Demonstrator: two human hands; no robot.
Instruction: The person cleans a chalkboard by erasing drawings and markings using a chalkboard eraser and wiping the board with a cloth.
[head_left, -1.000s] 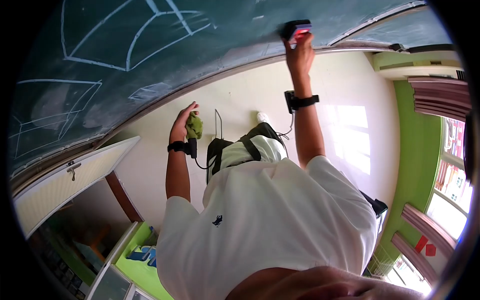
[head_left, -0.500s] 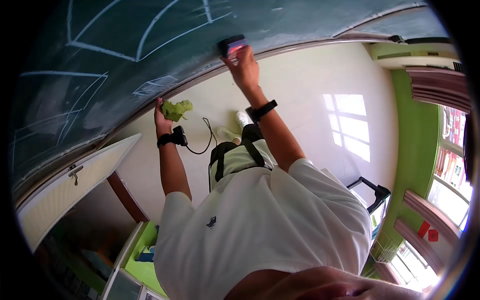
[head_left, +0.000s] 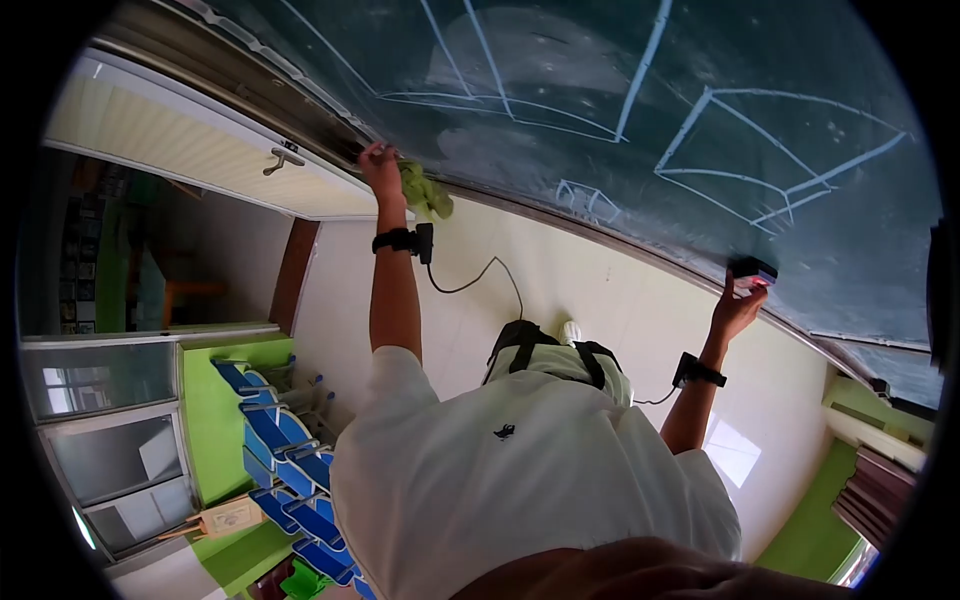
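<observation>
My left hand (head_left: 383,175) is at the lower ledge of the chalkboard (head_left: 580,75), its fingers curled. A crumpled green cloth (head_left: 428,190) hangs from that hand, partly hidden behind it. Out to the right, my right hand (head_left: 735,315) grips a dark board eraser (head_left: 753,271) with a colored label. The eraser rests against the lower part of the board, below a chalk-drawn box (head_left: 780,160). Pale blue chalk lines of other box shapes and a small box sketch (head_left: 588,198) show on the board. Each wrist wears a black strap with a device and a cable.
An open door (head_left: 230,150) with a metal handle stands left of the board. Several blue folding chairs (head_left: 285,430) line up behind me, near a green wall (head_left: 212,400). Pale floor (head_left: 600,290) lies below the board. A dark curtain (head_left: 875,505) hangs at lower right.
The view has swung toward the left, showing the chairs and more of the door. My left hand has moved with the cloth to the ledge near the door. My right hand still holds the eraser.
</observation>
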